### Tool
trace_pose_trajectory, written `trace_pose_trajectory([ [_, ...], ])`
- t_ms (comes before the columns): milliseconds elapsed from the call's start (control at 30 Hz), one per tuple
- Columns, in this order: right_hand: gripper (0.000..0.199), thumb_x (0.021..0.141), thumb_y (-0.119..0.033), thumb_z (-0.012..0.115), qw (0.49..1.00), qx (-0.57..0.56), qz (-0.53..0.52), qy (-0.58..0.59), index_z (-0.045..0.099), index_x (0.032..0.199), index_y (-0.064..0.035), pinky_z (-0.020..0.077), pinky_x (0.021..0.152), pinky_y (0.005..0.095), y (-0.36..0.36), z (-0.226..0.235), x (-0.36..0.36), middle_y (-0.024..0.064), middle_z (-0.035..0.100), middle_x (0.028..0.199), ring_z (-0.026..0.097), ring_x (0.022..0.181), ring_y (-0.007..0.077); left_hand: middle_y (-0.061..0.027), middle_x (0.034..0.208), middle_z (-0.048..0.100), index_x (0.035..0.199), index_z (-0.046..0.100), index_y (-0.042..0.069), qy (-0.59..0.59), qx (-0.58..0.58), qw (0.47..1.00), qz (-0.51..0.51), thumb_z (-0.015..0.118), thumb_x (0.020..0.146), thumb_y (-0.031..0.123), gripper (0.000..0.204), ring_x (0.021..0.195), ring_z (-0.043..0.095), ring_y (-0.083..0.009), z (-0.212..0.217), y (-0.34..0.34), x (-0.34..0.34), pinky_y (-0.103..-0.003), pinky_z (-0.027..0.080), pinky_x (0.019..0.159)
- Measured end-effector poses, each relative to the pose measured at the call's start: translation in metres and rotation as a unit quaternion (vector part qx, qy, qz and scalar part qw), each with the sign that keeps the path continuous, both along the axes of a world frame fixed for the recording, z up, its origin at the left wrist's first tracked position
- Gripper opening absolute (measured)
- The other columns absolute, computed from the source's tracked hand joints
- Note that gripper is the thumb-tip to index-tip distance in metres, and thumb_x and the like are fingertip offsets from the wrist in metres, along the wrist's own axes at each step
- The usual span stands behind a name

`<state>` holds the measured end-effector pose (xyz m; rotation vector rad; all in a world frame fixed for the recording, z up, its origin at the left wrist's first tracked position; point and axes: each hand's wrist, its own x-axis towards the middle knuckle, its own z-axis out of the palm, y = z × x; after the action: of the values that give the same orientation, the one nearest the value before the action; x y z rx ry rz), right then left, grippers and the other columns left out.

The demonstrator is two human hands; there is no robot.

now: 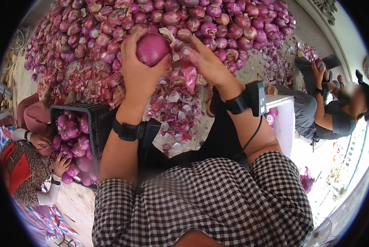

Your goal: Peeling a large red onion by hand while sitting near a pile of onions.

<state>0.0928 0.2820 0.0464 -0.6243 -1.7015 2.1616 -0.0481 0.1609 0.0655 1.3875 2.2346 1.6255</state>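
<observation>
My left hand (141, 66) is wrapped round a large red onion (152, 49) with a smooth, shiny surface, held up in front of the heap. A dry, pale, papery tip (168, 36) sticks out at the onion's upper right. Close by on the right is my right hand (205, 61), its fingers curled toward the onion. A strip of pink onion skin (189, 76) hangs beneath its fingers and seems pinched in them. Behind both hands rises a big heap of red onions (233, 31), many with loose skins.
Peeled skins (178, 115) litter the floor between my legs. At left stands a black crate (94, 123) of onions, with a co-worker's hands (61, 164) at it. A white box (284, 123) stands by my right arm. Another person (336, 111) sits at right, holding an onion.
</observation>
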Motion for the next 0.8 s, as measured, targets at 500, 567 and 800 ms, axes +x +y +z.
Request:
trace_pose_trajectory([
  [500,0.041,0.084,0.0,0.065,0.99,-0.107,-0.071,0.051,0.053,0.123,0.0029,0.0485,0.082,0.0248,-0.01,-0.002,-0.012,0.0071,0.061,0.103,0.058,0.092,0.0133,-0.0141,0.123,0.045,0.13,0.046,0.012,0.024,-0.047,0.998,-0.039,0.081,0.059,0.008,0.079,0.117,0.046,-0.0316,0.008,-0.002,0.006,-0.039,0.042,0.098],
  [567,0.036,0.084,0.001,0.064,0.988,-0.106,-0.073,0.08,0.057,0.119,0.002,0.0484,0.083,0.0258,-0.006,-0.003,-0.011,0.0065,0.062,0.105,0.058,0.093,0.0131,-0.0136,0.125,0.045,0.132,0.044,0.01,-0.034,-0.048,0.997,-0.049,0.082,0.061,0.01,0.081,0.117,0.047,-0.0285,0.005,-0.002,0.005,-0.038,0.042,0.098],
  [800,0.026,0.082,0.006,0.057,0.957,0.271,-0.086,0.049,0.064,0.106,-0.0013,0.0415,0.092,0.0308,0.0,0.001,-0.009,0.0074,0.063,0.101,0.056,0.102,0.0177,-0.0118,0.124,0.051,0.134,0.041,0.005,-0.36,0.03,0.927,-0.097,0.078,0.067,0.005,0.076,0.112,0.052,-0.0219,0.002,-0.002,0.002,-0.037,0.044,0.097],
])
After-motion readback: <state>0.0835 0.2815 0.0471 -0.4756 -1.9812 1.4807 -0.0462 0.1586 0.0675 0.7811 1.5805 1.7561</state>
